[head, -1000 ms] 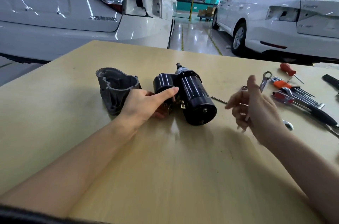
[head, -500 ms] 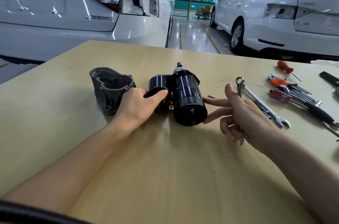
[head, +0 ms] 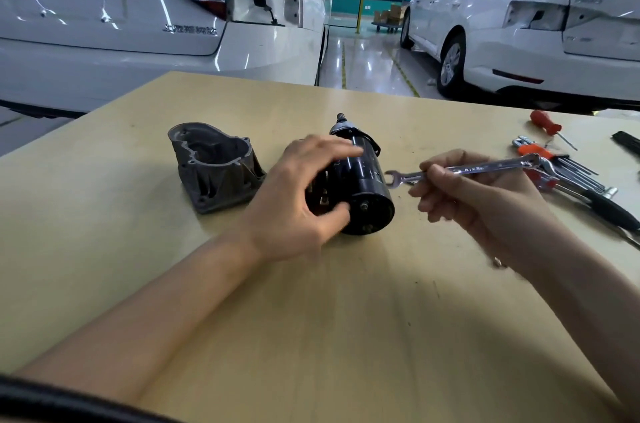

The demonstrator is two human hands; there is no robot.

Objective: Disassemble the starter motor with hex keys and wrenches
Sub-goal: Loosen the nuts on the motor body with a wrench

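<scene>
Head view: our left hand [head: 294,201] grips the starter motor [head: 363,180] mid-worktop [head: 311,336] to steady it; right hand [head: 485,194] clamps the wrench [head: 464,169], open end toward the motor.

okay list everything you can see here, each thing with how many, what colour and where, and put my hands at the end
starter motor: one, black, lying on its side mid-table
housing: one, grey cast metal, on the table left of the motor, apart from it
wrench: one, silver, off the table in the right hand, open end toward the motor
screwdriver: one, red handle, far right of the table
hex key set: one bundle, orange holder, right of the table; key count unclear
table: one, pale wood
cars: two, white, behind the table
left hand: one, fingers curled over the motor, gripping it
right hand: one, gripping the wrench shaft
</scene>
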